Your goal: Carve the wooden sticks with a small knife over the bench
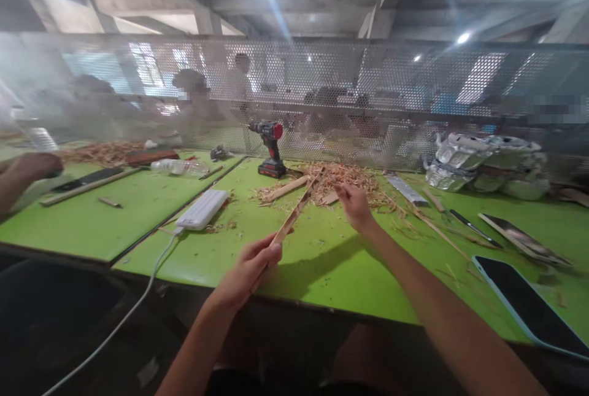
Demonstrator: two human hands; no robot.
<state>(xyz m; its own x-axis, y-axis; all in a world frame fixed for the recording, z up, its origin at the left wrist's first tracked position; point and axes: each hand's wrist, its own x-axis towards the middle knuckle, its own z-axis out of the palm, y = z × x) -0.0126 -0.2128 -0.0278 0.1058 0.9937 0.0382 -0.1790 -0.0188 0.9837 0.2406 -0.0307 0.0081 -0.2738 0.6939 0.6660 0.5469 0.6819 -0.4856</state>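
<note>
My left hand (253,267) is wrapped round the lower part of a long thin wooden strip (297,212), near the front edge of the green table (322,273). The strip slants up and away to the right, its far end by a heap of wood shavings (363,181). Over the near side of that heap is my right hand (354,204), to the right of the strip and apart from it. Its fingers are pinched together, and whatever they may hold is too small to make out. A flat wooden piece (330,198) lies just left of my right hand.
A cordless drill (271,147) stands behind the strip. To the left are a white power bank (202,209) with a cable and a plastic bottle (181,167). A phone (529,304), a knife (473,228) and foil-wrapped bundles (488,163) lie right. Another person's hand (34,169) is far left.
</note>
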